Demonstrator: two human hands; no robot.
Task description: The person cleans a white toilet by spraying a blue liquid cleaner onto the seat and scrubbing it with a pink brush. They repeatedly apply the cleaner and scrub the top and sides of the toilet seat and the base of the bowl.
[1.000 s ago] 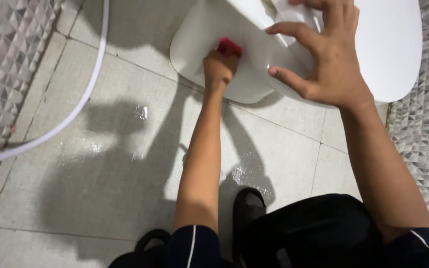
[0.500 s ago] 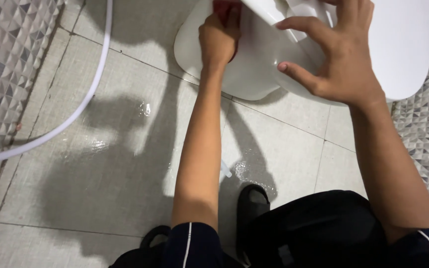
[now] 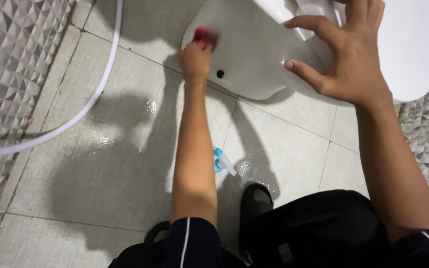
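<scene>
My left hand (image 3: 195, 58) grips a small red scrubbing pad (image 3: 205, 34) and presses it against the outer base of a white toilet (image 3: 254, 54), near a dark bolt hole (image 3: 220, 74). My right hand (image 3: 346, 54) rests with fingers spread on the toilet's rim, next to the raised white lid (image 3: 408, 44). A blue and white spray nozzle (image 3: 223, 161) shows on the floor just behind my left forearm.
Wet grey floor tiles (image 3: 100, 164) lie below. A white hose (image 3: 75, 114) curves along the left. Patterned grey wall tiles (image 3: 11, 64) stand on the left and right. My black sandal (image 3: 254, 203) and dark clothed knees are at the bottom.
My left hand with the red pad has slid up and then leftward around the toilet base. The right hand stays on the rim. The spray nozzle has come into sight.
</scene>
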